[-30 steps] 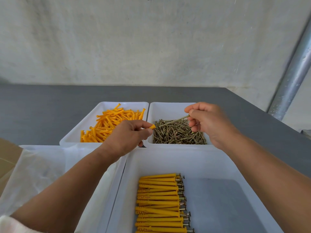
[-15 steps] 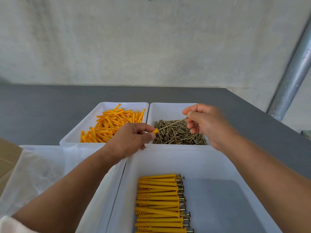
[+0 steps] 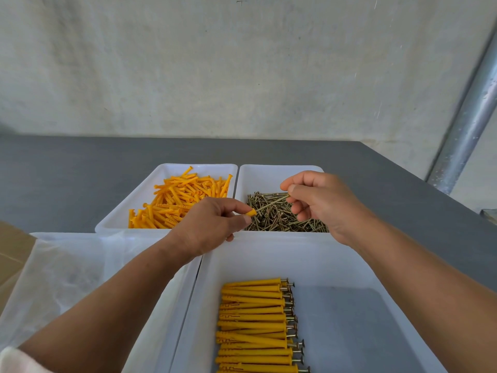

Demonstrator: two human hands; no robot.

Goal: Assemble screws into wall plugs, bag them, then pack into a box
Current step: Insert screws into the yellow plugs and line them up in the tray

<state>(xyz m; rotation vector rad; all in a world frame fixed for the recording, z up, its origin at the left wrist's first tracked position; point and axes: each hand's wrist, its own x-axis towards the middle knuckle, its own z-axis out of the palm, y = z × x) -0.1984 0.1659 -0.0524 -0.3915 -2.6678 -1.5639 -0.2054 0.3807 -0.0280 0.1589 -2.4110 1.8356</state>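
My left hand [image 3: 207,224] pinches an orange wall plug [image 3: 251,212]; only the plug's open end shows past my fingers. My right hand [image 3: 322,203] holds a brass screw [image 3: 271,203] by its head end, and the screw's tip is at the plug's opening. Both hands hover over the near edge of the tray of loose screws [image 3: 279,216]. The tray of loose orange plugs [image 3: 177,200] stands to its left. In the near tray [image 3: 269,259], several assembled plugs with screws [image 3: 255,324] lie stacked in a row.
A white tray lined with clear plastic bags [image 3: 67,273] sits at the near left. A cardboard box corner [image 3: 10,254] shows at the left edge. The grey table [image 3: 80,170] runs back to a wall; a metal pipe [image 3: 468,125] leans at the right.
My right hand has lifted the screw from the pile and brought its tip leftward to the plug's opening. My left hand shifted slightly right with the plug.
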